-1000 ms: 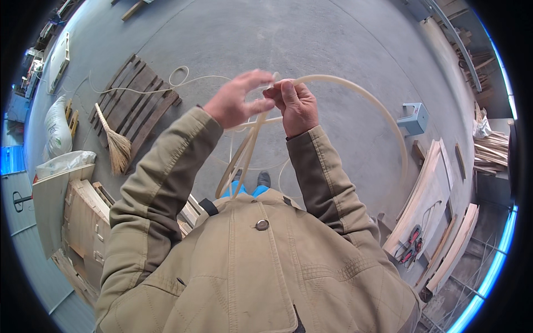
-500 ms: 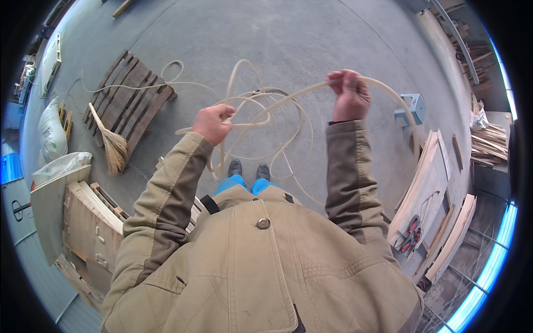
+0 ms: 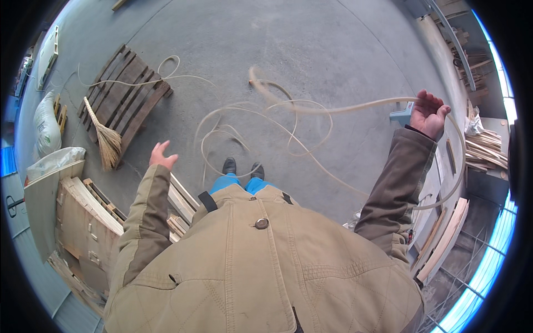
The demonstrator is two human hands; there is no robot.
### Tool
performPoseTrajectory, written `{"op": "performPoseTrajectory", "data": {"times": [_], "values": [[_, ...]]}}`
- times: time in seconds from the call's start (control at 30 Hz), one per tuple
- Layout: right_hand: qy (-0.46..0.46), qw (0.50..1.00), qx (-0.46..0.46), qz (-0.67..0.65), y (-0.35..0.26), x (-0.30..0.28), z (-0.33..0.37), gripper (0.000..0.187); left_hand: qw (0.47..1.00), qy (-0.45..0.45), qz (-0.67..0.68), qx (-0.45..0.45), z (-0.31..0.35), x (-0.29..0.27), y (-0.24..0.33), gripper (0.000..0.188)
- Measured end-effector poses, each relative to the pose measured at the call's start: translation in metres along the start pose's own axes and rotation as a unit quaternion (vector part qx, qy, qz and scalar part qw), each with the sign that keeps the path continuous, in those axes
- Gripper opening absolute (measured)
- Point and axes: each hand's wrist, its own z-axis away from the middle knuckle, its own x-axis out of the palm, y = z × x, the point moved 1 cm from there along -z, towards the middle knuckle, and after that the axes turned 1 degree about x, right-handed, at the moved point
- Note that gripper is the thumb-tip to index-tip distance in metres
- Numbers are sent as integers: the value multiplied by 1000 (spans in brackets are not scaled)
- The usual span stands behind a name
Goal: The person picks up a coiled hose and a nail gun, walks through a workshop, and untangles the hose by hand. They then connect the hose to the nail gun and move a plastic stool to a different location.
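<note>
Arms flung wider apart than a moment ago, smooth grey concrete floor, one slatted wooden pallet, pale rattan cane looping mid-air, right hand fingers curled around it, left hand empty, fingers spread.

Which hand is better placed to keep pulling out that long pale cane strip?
Right. The right hand has its grip on the cane strip, arm stretched out. The left hand is open, holding nothing, and apart from the strip's loops.
</note>
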Motion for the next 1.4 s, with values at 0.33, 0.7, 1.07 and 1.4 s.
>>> {"op": "performPoseTrajectory", "data": {"times": [0.33, 0.7, 1.07, 1.4], "values": [[-75, 988, 16, -131, -58, 98, 54, 28, 844, -246, 101, 467, 43, 64, 252, 72], [16, 984, -175, 9, -303, -58, -77, 52, 863, -209, 85, 452, 60, 123, 170, 14], [113, 812, 448, 355, 12, -215, 66, 44, 872, 36, 183, 453, 45, -121, 350, 31], [-308, 896, 252, 199, 55, 54, 153, 72, 869, 10, 28, 494, 78, -92, 460, 33]]}}
